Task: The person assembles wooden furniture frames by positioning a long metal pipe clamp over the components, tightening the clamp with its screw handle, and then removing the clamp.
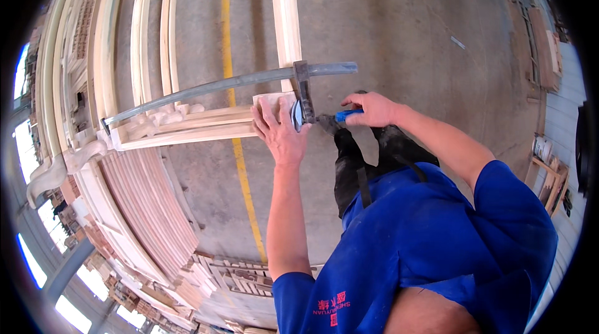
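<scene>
A long metal bar clamp spans the rail of a pale wooden frame. Its dark sliding jaw stands at the frame's near corner, and the far end of the bar hooks at the frame's other end. My left hand lies over the corner, fingers spread on the wood. Beside its thumb, a thin dark and whitish pad shows between corner and jaw; whether the hand grips the pad is unclear. My right hand is closed around the blue clamp handle.
Another frame rail runs away from the corner. More wooden frames with curved legs stand at the left, above stacked slatted panels. A yellow line crosses the concrete floor. Boards lean at the right.
</scene>
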{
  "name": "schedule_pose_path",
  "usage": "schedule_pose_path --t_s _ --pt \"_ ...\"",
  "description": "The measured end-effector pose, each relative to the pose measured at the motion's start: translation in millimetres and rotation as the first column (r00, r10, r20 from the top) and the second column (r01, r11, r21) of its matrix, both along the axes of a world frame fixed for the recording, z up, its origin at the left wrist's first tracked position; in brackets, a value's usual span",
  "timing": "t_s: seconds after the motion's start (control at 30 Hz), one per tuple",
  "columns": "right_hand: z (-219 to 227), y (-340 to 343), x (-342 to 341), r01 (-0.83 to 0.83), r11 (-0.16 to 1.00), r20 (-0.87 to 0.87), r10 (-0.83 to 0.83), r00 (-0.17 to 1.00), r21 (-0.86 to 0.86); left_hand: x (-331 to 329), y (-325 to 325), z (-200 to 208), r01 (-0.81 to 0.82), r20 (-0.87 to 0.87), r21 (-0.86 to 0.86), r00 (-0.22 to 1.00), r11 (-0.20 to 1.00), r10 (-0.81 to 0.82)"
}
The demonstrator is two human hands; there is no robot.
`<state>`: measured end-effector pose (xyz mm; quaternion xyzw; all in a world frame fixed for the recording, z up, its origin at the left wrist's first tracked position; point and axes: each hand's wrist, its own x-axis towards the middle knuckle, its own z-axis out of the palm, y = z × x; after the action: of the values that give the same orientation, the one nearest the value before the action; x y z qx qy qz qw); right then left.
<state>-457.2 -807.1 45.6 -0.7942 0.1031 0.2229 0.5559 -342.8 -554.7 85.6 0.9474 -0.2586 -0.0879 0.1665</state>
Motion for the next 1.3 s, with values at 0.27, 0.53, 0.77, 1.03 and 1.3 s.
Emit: schedule_pose_path --t_s 0.27,0.53,0.77,1.03,1.3 --pt "-14 -15 4 0.158 0.905 -0.412 0.02 0.911 0.394 0 -9 1 -0.009 0.003 0.025 1.0 1.0 0.009" --pt "21 20 -1 -0.181 0.848 0.145 0.287 0.947 -0.498 3 6 -11 -0.003 -0.001 -0.115 1.0 0.993 0.003" --pt "5 -2 26 -0.18 0.982 -0.3 0.188 0.935 0.054 0 9 -12 -0.009 -0.036 -0.153 0.999 0.988 0.003" --pt "36 38 8 -0.225 0.747 0.114 0.372 0.921 -0.625 -3 12 -24 -0.026 -0.04 -0.197 0.999 0.98 0.019" --pt "30 19 60 -0.392 0.92 -0.539 0.34 0.77 0.02 -6 16 -26 -0.051 -0.065 -0.192 0.997 0.98 0.039"
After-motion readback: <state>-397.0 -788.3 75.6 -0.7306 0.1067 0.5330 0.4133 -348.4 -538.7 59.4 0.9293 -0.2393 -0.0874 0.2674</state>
